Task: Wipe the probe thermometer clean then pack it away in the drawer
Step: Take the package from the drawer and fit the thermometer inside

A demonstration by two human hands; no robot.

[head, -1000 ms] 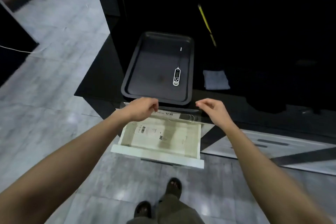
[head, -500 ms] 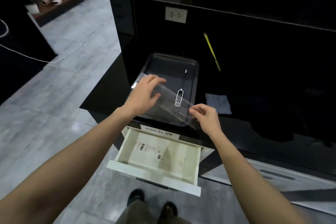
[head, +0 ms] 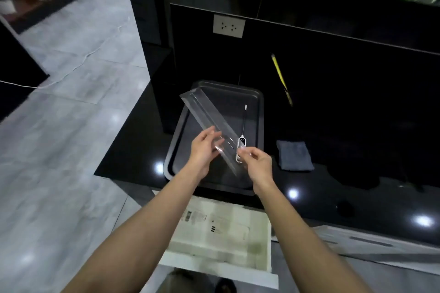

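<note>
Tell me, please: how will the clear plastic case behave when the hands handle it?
The case looks thin and see-through, so probably light and somewhat bendy. Its glossy surface may slip; both hands, left and right, pinch one end, so the far end may wobble.

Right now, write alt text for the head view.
Two bare hands, left hand and right hand, hold a long clear plastic case over a dark baking tray where a probe thermometer lies. A grey cloth lies on the black counter beside the tray, and a white drawer stands open below.
</note>
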